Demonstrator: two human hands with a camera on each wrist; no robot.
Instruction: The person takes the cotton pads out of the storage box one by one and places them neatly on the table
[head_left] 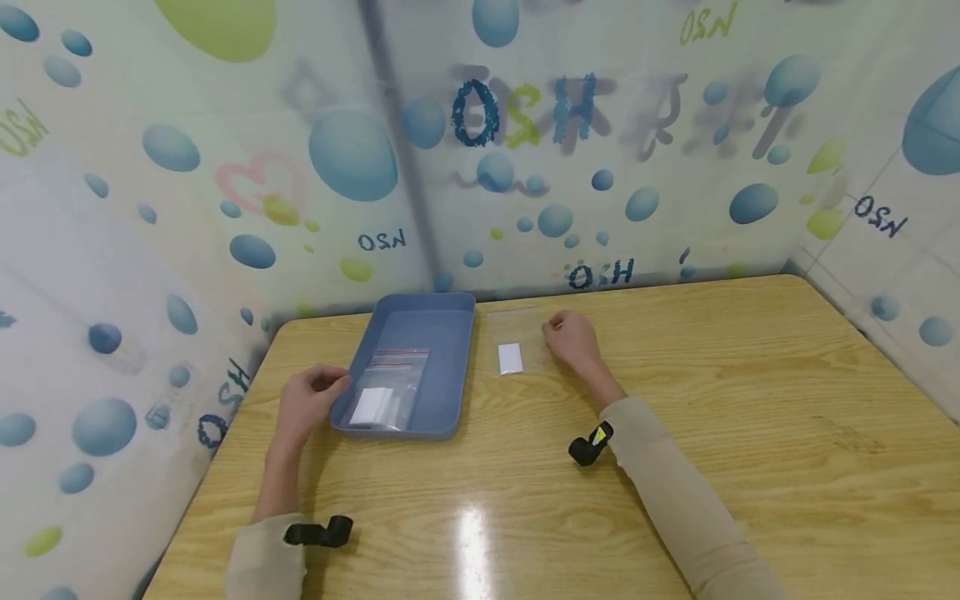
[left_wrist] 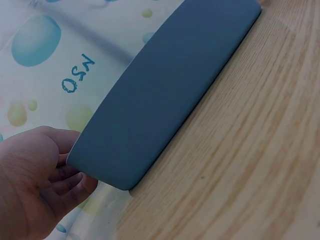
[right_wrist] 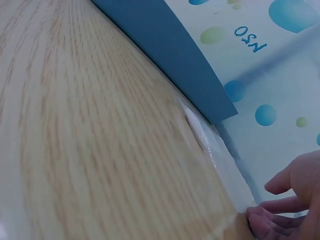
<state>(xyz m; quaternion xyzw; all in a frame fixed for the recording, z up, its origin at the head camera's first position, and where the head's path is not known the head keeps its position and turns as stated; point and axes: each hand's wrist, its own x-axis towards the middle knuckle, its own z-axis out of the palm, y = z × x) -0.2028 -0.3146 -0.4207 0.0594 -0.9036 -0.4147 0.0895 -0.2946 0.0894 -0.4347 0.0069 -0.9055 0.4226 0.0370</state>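
Observation:
My left hand (head_left: 311, 404) grips the left rim of a shallow blue tray (head_left: 442, 375), and in the left wrist view the thumb lies over the rim with the fingers against the outer wall. Inside the tray's near left part are several clear zip bags (head_left: 405, 387) with reddish top strips, overlapping, white pieces showing in them. To the right of the tray, a clear zip bag (head_left: 510, 329) with a white card (head_left: 511, 358) inside lies flat on the table. At its right edge is my right hand (head_left: 576, 340); the right wrist view shows its fingertips touching the bag, thumb raised apart.
The wooden table (head_left: 750, 400) reaches back to a patterned curtain (head_left: 645, 125) printed with bubbles and letters. Similar curtain stands on the left and right sides. A small black camera is strapped on each wrist.

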